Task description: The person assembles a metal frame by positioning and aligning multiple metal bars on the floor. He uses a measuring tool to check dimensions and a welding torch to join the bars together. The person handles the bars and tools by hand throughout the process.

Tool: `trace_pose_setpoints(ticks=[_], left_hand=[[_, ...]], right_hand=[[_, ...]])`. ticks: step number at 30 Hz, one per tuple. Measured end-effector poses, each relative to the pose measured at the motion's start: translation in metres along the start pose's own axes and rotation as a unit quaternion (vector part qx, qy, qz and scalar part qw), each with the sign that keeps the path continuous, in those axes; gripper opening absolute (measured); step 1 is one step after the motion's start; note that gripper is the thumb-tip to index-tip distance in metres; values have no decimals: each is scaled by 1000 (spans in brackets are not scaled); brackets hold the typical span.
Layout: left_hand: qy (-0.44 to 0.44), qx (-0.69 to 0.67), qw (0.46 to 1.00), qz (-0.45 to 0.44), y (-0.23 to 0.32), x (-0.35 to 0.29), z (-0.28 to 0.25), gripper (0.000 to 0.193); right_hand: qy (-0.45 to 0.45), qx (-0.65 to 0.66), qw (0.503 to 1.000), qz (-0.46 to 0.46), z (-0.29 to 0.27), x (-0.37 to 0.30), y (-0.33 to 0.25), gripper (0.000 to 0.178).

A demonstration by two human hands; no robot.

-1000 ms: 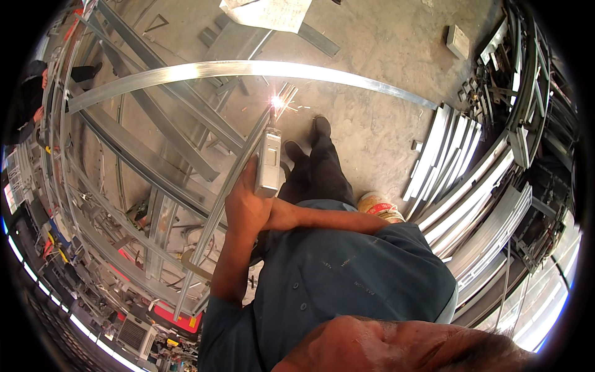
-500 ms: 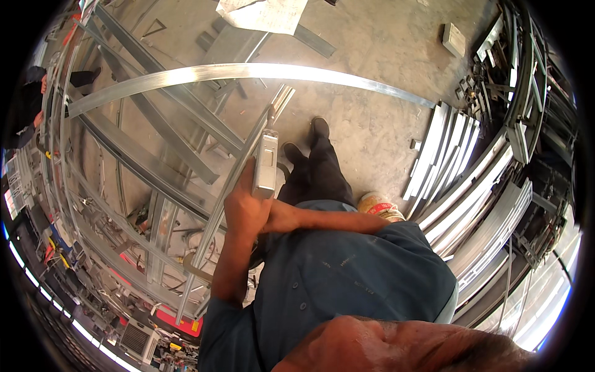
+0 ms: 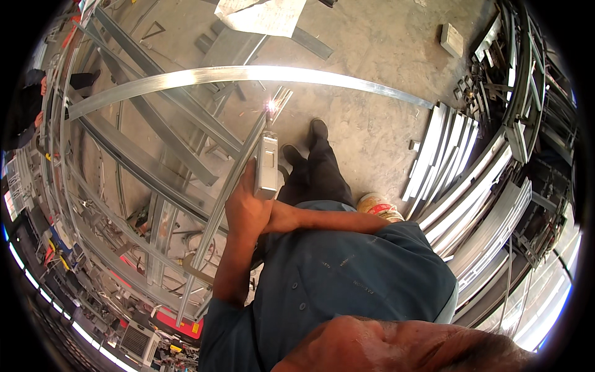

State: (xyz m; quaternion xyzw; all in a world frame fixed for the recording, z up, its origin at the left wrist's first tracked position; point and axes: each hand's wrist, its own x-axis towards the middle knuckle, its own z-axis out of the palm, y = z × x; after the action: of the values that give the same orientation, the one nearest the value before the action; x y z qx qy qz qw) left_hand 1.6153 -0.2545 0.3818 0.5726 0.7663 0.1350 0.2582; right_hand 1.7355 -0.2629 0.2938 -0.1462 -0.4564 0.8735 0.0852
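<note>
A boxy silver welding gun (image 3: 266,167) points away from me, with a bright spark at its narrow tip. That tip touches or nearly touches the far end of a long metal profile (image 3: 229,186), which runs diagonally beside it. My left hand (image 3: 246,208) is closed around the near end of the gun, one finger stretched along its left side. Crossing in from the right, my right hand (image 3: 282,218) lies against the left wrist, just behind the gun. Its fingers are hidden there. A curved clamp-like piece (image 3: 197,271) sits on the profile's nearer part.
A long shiny metal strip (image 3: 248,73) spans the view beyond the spark. Crossed metal bars (image 3: 149,146) fill the left. Stacked profiles (image 3: 443,149) lie at right, near a tub (image 3: 378,206). A paper sheet (image 3: 266,15) lies far ahead. Another person (image 3: 31,108) stands at far left.
A bright spark with small flying glints has appeared at the welding gun's tip. Both hands and the gun have barely moved.
</note>
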Motion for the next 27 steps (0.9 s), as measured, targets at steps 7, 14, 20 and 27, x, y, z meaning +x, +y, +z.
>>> trace_pose_setpoints(ticks=[7,14,20,27], left_hand=[[-6,-16,1000,-15,5,-1,-2,65],[80,-97,992,28,13,-13,-13,56],[14,-273,956,-104,0,-16,-45,40],[8,-421,904,-71,8,19,-104,41]], right_hand=[[7,42,999,-6,2,-2,-7,56],[-7,-49,995,-89,7,-6,-3,54],[-88,-68,994,-1,11,-8,-30,62],[-159,-70,985,3,48,24,-62,47]])
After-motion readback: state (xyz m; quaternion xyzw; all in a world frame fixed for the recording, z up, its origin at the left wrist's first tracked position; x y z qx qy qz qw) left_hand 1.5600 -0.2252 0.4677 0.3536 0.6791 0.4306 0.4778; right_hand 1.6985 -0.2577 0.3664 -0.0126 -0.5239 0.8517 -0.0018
